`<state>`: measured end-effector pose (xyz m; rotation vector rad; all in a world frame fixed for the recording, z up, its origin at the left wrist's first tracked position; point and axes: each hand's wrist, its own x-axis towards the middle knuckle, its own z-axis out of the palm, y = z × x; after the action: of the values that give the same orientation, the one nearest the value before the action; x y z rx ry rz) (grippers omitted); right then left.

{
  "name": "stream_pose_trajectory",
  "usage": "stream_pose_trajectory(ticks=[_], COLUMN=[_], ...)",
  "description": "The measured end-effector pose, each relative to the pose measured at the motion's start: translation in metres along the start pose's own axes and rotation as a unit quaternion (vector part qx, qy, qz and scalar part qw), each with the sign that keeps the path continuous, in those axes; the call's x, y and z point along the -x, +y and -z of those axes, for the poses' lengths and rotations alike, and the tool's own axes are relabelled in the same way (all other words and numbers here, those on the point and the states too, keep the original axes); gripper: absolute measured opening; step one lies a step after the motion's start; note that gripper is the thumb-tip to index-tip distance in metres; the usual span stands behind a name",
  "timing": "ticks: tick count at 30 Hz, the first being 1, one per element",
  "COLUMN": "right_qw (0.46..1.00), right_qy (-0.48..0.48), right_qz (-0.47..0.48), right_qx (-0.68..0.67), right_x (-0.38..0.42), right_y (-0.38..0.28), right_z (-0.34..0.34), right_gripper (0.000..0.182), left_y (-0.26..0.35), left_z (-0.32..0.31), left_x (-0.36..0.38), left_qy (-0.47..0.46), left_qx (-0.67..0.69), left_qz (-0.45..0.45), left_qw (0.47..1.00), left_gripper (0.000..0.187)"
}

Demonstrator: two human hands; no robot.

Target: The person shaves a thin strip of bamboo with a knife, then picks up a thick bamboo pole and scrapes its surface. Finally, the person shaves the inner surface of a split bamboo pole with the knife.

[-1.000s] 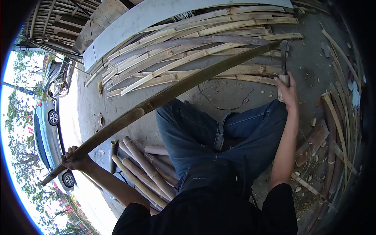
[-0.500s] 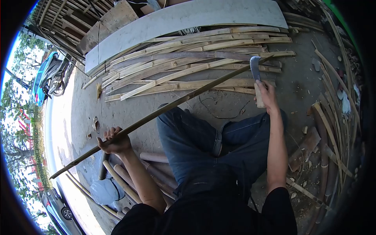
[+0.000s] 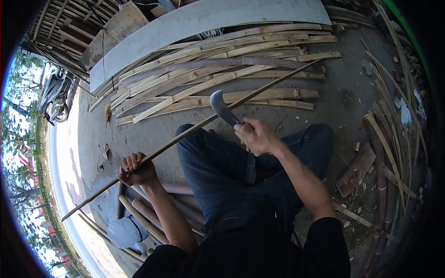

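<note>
Hands' grip closed: left hand on bamboo strip, right hand on knife, split slats beyond

One curved knife, one long bamboo strip held at 9 o'clock, two hands, one grey board at 12 o'clock.

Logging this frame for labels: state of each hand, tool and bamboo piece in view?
left hand: closed around the bamboo strip
right hand: gripping the knife handle
bamboo strip: lifted off the ground, slanting across the knees
knife: raised, curved blade at the strip
split bamboo slats: lying flat in a pile on the concrete
round bamboo poles: lying beside the left leg
</note>
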<state>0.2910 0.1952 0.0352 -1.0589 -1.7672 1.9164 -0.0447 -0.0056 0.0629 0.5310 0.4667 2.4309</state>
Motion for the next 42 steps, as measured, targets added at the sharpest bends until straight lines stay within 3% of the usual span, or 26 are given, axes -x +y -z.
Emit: stream_pose_trajectory(ticks=[1,3,5,7,10,11,13,15,17,21,23,24,26,27,30,32,33,34,35,37,40,41,42], right_qw=[0.999,0.998,0.975,0.956,0.948,0.971,0.992,0.999,0.995,0.969,0.938,0.937,0.874,0.891,0.959,0.991,0.983,0.932,0.933,0.977,0.924,0.906,0.893], right_qy=[-0.021,0.056,0.219,0.261,0.308,0.216,0.108,-0.034,-0.054,0.245,0.32,0.322,0.46,0.425,0.245,0.103,0.074,0.136,0.137,0.162,0.326,0.383,0.441], right_qz=[0.029,0.009,-0.03,-0.099,-0.069,-0.09,-0.013,0.03,0.075,0.0,-0.136,-0.138,-0.154,-0.145,-0.032,0.049,0.16,0.313,0.312,0.14,-0.012,-0.038,-0.059], right_qx=[0.014,-0.034,-0.025,-0.096,-0.029,-0.042,-0.064,0.008,0.027,0.029,-0.001,0.002,-0.003,-0.064,-0.136,-0.065,0.05,0.124,0.119,-0.013,-0.197,-0.176,-0.068], right_x=[-0.002,-0.014,-0.043,-0.056,-0.058,-0.05,-0.019,0.014,0.015,-0.04,-0.066,-0.065,-0.069,-0.063,-0.031,-0.005,0.0,-0.005,-0.008,-0.026,-0.069,-0.079,-0.084], right_y=[0.009,0.017,0.048,0.065,0.055,0.05,0.013,-0.009,-0.004,0.069,0.127,0.138,0.143,0.125,0.067,0.038,0.041,0.043,0.044,0.04,0.084,0.102,0.097], right_z=[-0.008,0.013,0.061,0.12,0.128,0.111,0.031,-0.025,-0.026,0.098,0.197,0.211,0.228,0.203,0.081,0.004,-0.016,-0.029,-0.026,0.007,0.108,0.139,0.152], right_gripper=[0.044,0.046,0.047,0.046,0.045,0.047,0.048,0.049,0.051,0.052,0.054,0.054,0.057,0.054,0.041,0.036,0.038,0.038,0.038,0.038,0.039,0.042,0.045], left_y=[-0.002,0.001,-0.003,-0.002,-0.01,-0.012,-0.017,-0.016,-0.014,-0.013,-0.016,-0.016,-0.025,-0.028,-0.029,-0.027,-0.025,-0.024,-0.024,-0.025,-0.027,-0.026,-0.027], left_z=[-0.001,-0.001,-0.007,-0.007,-0.007,-0.009,-0.019,-0.019,-0.021,-0.02,-0.014,-0.012,-0.017,-0.021,-0.025,-0.025,-0.027,-0.029,-0.03,-0.033,-0.028,-0.027,-0.026], left_x=[-0.002,-0.001,0.003,0.008,0.012,0.011,0.013,0.012,0.01,0.009,0.009,0.011,0.01,0.01,0.007,0.003,0.001,0.0,0.0,-0.003,0.001,0.003,0.005], left_qy=[0.0,-0.042,-0.052,-0.057,-0.095,-0.093,-0.099,-0.101,-0.101,-0.119,-0.108,-0.1,-0.104,-0.105,-0.08,-0.08,-0.08,-0.077,-0.078,-0.077,-0.07,-0.069,-0.062], left_qx=[0.001,-0.001,-0.004,-0.005,0.012,0.013,0.012,0.012,-0.009,-0.002,0.009,0.009,0.015,0.015,0.013,0.017,0.023,0.019,0.015,-0.005,-0.003,0.001,0.004], left_qz=[0.004,0.001,-0.003,0.003,0.006,0.008,0.006,0.011,0.003,0.013,0.008,0.009,0.011,0.012,0.008,0.018,0.023,0.02,0.023,0.021,0.012,0.01,0.009], left_qw=[1.0,0.999,0.999,0.998,0.995,0.996,0.995,0.995,0.995,0.993,0.994,0.995,0.994,0.994,0.997,0.996,0.996,0.997,0.997,0.997,0.997,0.998,0.998], left_gripper=[0.026,0.025,0.025,0.025,0.026,0.026,0.027,0.028,0.028,0.033,0.034,0.036,0.034,0.033,0.03,0.029,0.028,0.029,0.029,0.029,0.029,0.029,0.029])
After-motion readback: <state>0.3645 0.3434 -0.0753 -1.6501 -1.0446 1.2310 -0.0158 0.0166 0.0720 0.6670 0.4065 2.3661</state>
